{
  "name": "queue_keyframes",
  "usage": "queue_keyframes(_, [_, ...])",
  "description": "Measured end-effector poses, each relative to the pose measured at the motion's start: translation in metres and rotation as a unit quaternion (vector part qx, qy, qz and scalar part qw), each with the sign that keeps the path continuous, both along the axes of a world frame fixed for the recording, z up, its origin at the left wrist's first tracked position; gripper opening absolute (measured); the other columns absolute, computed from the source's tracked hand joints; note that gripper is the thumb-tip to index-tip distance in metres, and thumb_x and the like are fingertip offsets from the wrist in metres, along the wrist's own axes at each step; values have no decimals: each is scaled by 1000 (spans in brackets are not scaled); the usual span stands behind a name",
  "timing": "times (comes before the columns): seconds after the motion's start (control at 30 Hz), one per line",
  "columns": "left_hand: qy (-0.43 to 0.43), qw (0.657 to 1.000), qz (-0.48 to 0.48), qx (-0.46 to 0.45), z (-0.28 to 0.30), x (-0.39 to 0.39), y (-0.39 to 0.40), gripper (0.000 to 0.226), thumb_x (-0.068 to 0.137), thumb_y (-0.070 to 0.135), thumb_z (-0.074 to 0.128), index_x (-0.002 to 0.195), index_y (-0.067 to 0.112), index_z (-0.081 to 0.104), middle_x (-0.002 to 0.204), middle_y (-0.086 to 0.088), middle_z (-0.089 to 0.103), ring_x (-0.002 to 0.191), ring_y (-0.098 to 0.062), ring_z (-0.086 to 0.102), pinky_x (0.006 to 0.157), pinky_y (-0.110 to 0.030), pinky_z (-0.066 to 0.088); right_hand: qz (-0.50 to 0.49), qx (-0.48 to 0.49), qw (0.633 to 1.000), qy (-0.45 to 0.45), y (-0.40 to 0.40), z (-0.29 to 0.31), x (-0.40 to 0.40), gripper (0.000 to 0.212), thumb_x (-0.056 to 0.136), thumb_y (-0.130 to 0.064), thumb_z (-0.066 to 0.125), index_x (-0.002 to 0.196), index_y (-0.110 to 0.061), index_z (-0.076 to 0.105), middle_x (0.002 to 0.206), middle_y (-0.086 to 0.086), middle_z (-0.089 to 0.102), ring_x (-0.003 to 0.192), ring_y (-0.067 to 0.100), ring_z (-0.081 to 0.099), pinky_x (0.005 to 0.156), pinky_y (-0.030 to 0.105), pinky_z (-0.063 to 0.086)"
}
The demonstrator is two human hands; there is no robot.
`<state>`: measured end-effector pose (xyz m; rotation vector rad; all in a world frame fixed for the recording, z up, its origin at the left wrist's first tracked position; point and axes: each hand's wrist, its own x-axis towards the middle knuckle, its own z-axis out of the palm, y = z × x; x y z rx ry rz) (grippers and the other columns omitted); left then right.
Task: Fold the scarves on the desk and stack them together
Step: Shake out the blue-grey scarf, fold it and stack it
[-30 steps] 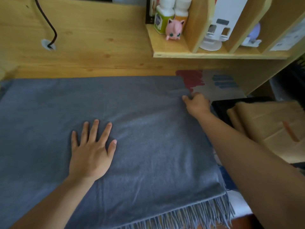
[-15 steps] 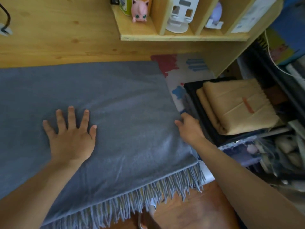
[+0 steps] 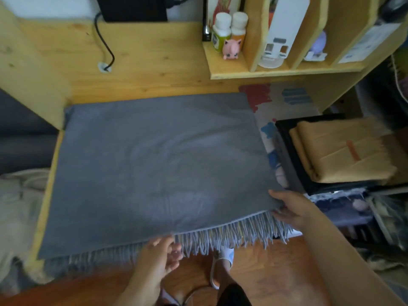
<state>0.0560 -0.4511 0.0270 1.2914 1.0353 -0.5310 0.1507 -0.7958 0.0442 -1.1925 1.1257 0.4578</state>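
Observation:
A grey scarf (image 3: 154, 164) lies flat over the wooden desk (image 3: 141, 62), its fringe hanging off the near edge. My left hand (image 3: 159, 255) is at the middle of that fringed edge, fingers curled around the hem; the view is blurred there. My right hand (image 3: 289, 209) grips the near right corner, thumb on top and fingers underneath. A folded tan scarf (image 3: 344, 151) sits to the right on a black tray (image 3: 284, 129), apart from both hands.
A patterned mat (image 3: 271, 100) shows beside the grey scarf. The shelf (image 3: 276, 72) at the back holds two bottles, a pink figurine (image 3: 230, 49) and a white device. A black cable (image 3: 106, 47) runs into the desk. My slippered foot (image 3: 223, 263) stands on the floor below.
Both hands left the top of the grey scarf and came down to its near fringed edge, the right one sliding along the right side to the corner. The view pulled back.

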Motion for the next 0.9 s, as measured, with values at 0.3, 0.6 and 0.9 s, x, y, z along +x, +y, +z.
queue_keyframes(0.3, [46,953,297,-30,6,19,137,51,108,31,47,154,12,37,153,-17,44,123,-32,59,96,-36,47,-243,177,953,-15,77,6,-25,26,91,-19,74,106,-11,55,151,7,47,141,24,43,113,41,35])
queue_keyframes(0.6, [54,943,319,-77,-12,36,135,27,104,17,43,129,18,53,110,-17,62,65,-21,58,36,-22,42,-286,158,944,-44,82,29,4,30,107,-15,40,132,-13,56,100,8,70,92,21,64,80,35,53])
queue_keyframes(0.9, [-33,896,370,-246,22,54,102,31,108,36,44,82,22,53,44,6,53,28,-3,42,28,-12,24,-293,148,942,-73,83,62,13,26,109,-20,39,118,-11,61,103,10,67,97,23,66,104,35,47])
